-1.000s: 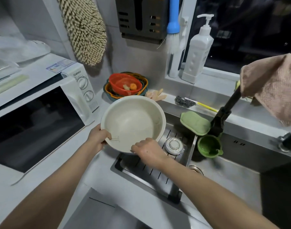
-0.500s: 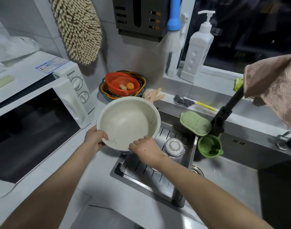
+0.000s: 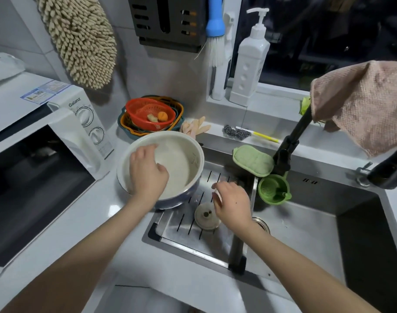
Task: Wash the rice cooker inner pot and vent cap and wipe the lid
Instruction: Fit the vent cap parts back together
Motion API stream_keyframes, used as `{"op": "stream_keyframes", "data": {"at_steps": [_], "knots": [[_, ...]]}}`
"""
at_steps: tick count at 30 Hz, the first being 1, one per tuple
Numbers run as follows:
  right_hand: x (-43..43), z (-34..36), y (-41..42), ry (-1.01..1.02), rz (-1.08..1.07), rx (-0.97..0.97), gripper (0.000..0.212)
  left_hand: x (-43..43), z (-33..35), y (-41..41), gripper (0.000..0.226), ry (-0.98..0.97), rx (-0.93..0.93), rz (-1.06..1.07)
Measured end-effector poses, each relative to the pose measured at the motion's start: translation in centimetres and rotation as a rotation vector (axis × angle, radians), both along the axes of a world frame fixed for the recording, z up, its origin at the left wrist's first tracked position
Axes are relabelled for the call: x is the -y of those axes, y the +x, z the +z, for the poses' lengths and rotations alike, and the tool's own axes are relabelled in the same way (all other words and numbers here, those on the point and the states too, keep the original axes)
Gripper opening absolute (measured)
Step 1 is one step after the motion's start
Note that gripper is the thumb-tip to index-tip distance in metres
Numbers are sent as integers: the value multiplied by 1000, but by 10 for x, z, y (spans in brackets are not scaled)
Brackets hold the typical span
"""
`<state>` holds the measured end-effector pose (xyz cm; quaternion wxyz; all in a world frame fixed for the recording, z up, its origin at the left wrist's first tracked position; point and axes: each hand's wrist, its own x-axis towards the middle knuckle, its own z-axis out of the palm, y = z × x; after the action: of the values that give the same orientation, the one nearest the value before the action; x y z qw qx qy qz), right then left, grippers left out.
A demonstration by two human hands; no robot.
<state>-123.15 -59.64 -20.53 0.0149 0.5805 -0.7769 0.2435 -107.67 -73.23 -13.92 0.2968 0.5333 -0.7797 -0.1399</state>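
Observation:
The cream rice cooker inner pot (image 3: 184, 159) stands upright on the counter at the left end of the steel drain tray (image 3: 186, 236). My left hand (image 3: 145, 170) reaches over its near rim and rests inside with loosely curled fingers, holding nothing. A round grey vent cap piece (image 3: 205, 216) lies flat on the tray. My right hand (image 3: 231, 202) hovers just right of it, fingers curled down around a small white piece that is mostly hidden. No lid is in view.
A microwave (image 3: 35, 154) stands at the left. Stacked baskets (image 3: 152, 114) sit behind the pot. A green sponge (image 3: 252, 158) and a green strainer (image 3: 273, 188) hang by the black faucet (image 3: 290, 143), which carries a pink cloth (image 3: 362, 105). The sink basin (image 3: 305, 222) lies at the right.
The pot went from tilted in both hands to standing on the counter. My left hand moved inside it. My right hand let go of the rim and moved over the tray.

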Motion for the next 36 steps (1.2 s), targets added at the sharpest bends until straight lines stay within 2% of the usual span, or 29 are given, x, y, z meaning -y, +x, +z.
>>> {"op": "stream_keyframes", "data": {"at_steps": [2, 4, 6, 7, 10, 13, 15, 18, 22, 26, 28, 31, 36], "knots": [[-11, -11, -13, 200, -155, 157, 17, -24, 4, -23, 37, -24, -11, -236], [-20, -23, -21, 343, -207, 221, 23, -46, -4, -43, 31, 63, 22, -510], [-28, -32, -26, 380, -205, 238, 25, -60, -27, -59, 30, 147, 151, -697], [-30, -35, -26, 364, -199, 241, 24, -63, -41, -63, 30, 201, 228, -720], [-34, -45, -30, 361, -192, 222, 19, -62, -86, -68, 35, 404, 536, -616], [-35, -52, -38, 372, -188, 199, 19, -58, -122, -69, 62, 494, 718, -529], [-29, -54, -43, 399, -121, 148, 30, -60, -138, -70, 82, 507, 718, -523], [-8, -57, -51, 483, -37, 103, 45, -64, -152, -75, 97, 474, 738, -526], [26, -77, -64, 643, -15, 78, 67, -69, -163, -78, 98, 417, 813, -524], [46, -97, -77, 829, -6, 0, 93, -65, -176, -71, 99, 397, 793, -516], [49, -105, -82, 810, 1, -6, 95, -63, -181, -69, 101, 403, 797, -512], [50, -105, -82, 730, 2, -14, 84, -63, -185, -71, 97, 361, 794, -511], [40, -68, -75, 547, -102, 82, 76, -60, -181, -76, 86, 409, 690, -467]]}}
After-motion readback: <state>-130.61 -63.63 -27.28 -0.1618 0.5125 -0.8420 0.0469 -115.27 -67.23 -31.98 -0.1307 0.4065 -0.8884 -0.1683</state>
